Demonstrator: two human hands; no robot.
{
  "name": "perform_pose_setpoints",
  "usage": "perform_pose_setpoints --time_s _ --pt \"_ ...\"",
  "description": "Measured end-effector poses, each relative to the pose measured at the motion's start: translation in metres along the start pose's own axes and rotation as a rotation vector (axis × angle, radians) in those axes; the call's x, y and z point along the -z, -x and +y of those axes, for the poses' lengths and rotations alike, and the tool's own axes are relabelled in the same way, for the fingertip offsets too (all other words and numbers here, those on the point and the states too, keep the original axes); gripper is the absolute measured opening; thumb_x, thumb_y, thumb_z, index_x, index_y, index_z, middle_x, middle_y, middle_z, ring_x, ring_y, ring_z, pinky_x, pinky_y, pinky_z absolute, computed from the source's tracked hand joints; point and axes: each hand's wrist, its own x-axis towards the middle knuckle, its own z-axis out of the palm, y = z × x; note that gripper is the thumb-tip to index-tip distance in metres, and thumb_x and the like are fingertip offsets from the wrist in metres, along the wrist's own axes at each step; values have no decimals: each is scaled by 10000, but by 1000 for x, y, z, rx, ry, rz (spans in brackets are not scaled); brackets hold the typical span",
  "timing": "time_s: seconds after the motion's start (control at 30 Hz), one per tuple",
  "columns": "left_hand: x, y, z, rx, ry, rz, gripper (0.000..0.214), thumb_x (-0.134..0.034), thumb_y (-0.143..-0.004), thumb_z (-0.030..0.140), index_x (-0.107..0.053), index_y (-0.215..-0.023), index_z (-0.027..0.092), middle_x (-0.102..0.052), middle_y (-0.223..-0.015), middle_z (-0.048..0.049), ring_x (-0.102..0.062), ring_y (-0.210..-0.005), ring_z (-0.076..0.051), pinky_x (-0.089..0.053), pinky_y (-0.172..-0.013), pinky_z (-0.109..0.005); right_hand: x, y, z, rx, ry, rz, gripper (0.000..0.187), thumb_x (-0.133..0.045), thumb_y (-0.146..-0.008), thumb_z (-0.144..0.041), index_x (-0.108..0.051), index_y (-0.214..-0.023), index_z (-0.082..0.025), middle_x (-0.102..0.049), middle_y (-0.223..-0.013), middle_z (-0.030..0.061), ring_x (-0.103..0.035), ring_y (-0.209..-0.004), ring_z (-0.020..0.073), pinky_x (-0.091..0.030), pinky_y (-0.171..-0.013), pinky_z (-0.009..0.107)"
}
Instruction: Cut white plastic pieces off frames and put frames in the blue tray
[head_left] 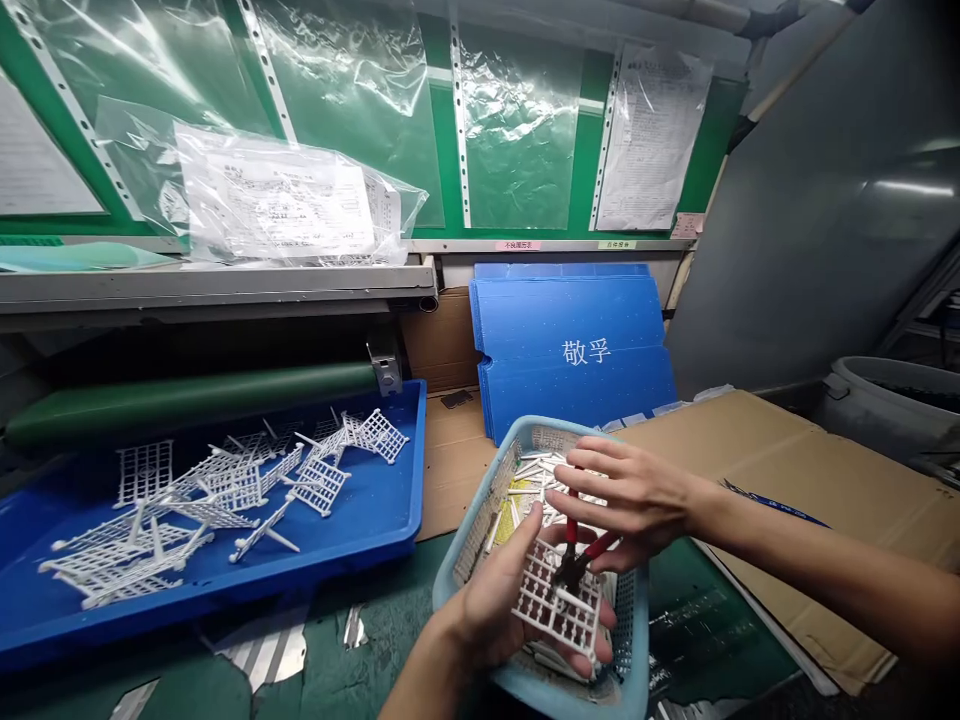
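Note:
My left hand [491, 610] is closed around a white plastic lattice piece [551, 600], holding it tilted over the light blue basket [637, 650]. Red-handled cutting pliers [598, 547] are in my right hand [634, 490], some of its fingers stretched out over the handles. The dark jaws of the pliers touch the lattice near a thin white stick on its face. Below the hands, many white sticks [536, 470] lie inside the basket, with something yellow among them. The underside of the lattice is hidden.
At left, a blue tray [417, 470] holds several white lattice pieces [232, 485] below a green conveyor roller [202, 395]. Folded blue sheets [577, 340] lean behind the basket. Flat cardboard [795, 480] lies at right, near a large whitish bin [892, 400]. A metal shelf [225, 290] overhangs the tray.

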Motion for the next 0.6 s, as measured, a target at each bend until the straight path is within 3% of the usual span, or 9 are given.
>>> perform_pose_setpoints --time_s 0.1,0.3,0.43,0.6 --pt "4 1 0 42 2 -63 705 -300 -1000 696 -560 -1330 130 -737 -990 -214 -750 -814 -310 -522 -605 -311 0 -7 2 -12 -12 -50 616 -331 -1039 -631 -611 -1175 -99 -575 -1095 137 -515 -1012 274 -444 -940 470" --pt "13 0 -1 -16 97 -1 358 -482 -1009 447 -628 -1148 152 -732 -988 -183 -743 -878 -304 -542 -662 -317 -12 -2 -10 -220 1 -76 670 -272 -1021 -725 -599 -970 -142 -521 -880 75 -435 -773 217 -379 -709 385" --pt "14 -3 0 -12 163 34 321 -489 -1002 398 -613 -1179 161 -720 -1019 -187 -742 -860 -313 -553 -628 -320 -12 6 -24 -338 -11 -78 636 -320 -1010 -730 -574 -930 -153 -524 -875 76 -429 -767 218 -333 -674 366" --pt "11 3 0 -4 213 81 440 -569 -957 390 -599 -1325 151 -716 -986 -164 -739 -814 -338 -549 -573 -324 -9 7 -36 -449 -14 -68 577 -396 -1005 -696 -562 -885 -157 -534 -848 73 -466 -765 219 -337 -667 359"
